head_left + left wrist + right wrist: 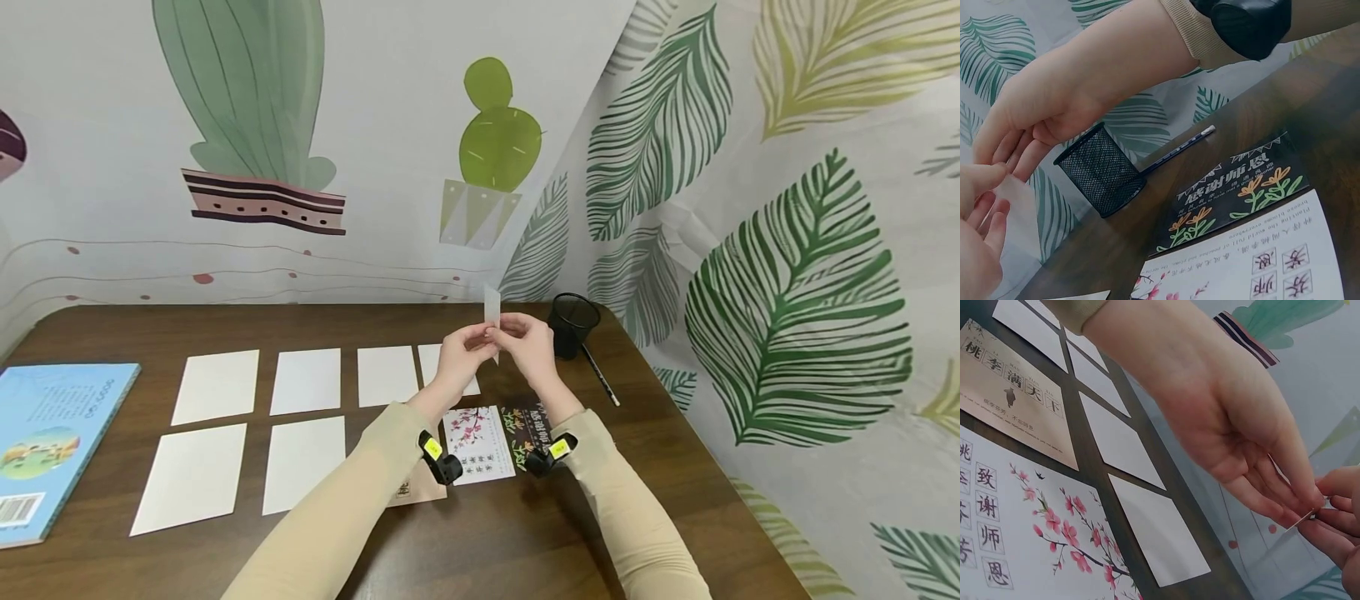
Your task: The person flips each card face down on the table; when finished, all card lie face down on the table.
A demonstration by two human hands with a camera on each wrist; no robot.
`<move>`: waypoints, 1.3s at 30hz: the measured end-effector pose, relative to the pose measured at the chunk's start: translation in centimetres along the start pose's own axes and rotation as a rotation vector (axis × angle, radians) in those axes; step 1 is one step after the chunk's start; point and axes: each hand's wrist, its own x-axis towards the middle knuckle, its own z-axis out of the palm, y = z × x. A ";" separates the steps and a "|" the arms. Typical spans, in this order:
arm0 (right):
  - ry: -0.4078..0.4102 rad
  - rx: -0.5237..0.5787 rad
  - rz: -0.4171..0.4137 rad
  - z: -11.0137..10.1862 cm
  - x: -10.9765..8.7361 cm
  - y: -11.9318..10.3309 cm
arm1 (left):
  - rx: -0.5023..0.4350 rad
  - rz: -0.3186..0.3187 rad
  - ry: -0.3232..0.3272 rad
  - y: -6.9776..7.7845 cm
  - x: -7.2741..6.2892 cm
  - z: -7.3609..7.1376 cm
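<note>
Above the back of the table, my left hand and my right hand meet, and both pinch a thin whitish sheet at its edge. The sheet stands nearly edge-on in the head view. In the left wrist view the sheet looks pale and somewhat see-through; its exact kind cannot be told. Below the hands lie a card with pink blossoms and a black card with orange flowers. A tan printed card is partly hidden behind my left arm in the head view.
Several blank white cards lie in two rows left of the hands. A blue book rests at the left edge. Right of the hands stands a black mesh pen cup, with a pencil lying beside it. The wall rises behind.
</note>
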 end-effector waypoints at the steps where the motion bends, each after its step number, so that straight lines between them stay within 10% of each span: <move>1: 0.006 0.007 0.007 -0.1 0.0 0.1 | 0.004 -0.005 -0.005 0.0 0.0 0.0; 7: 0.031 -0.012 0.109 -1.6 0.3 1.3 | 0.030 -0.019 0.000 -0.4 0.1 -0.5; 14: -0.057 0.027 0.286 -4.1 1.0 3.1 | -0.001 -0.090 0.150 -1.0 0.4 -1.4; 24: -0.202 0.052 0.375 -4.8 0.8 5.4 | 0.023 -0.253 0.041 -2.3 0.0 -1.4; 39: -0.130 -0.227 0.438 -4.3 0.9 8.1 | 0.115 -0.304 -0.010 -2.6 -0.4 -0.7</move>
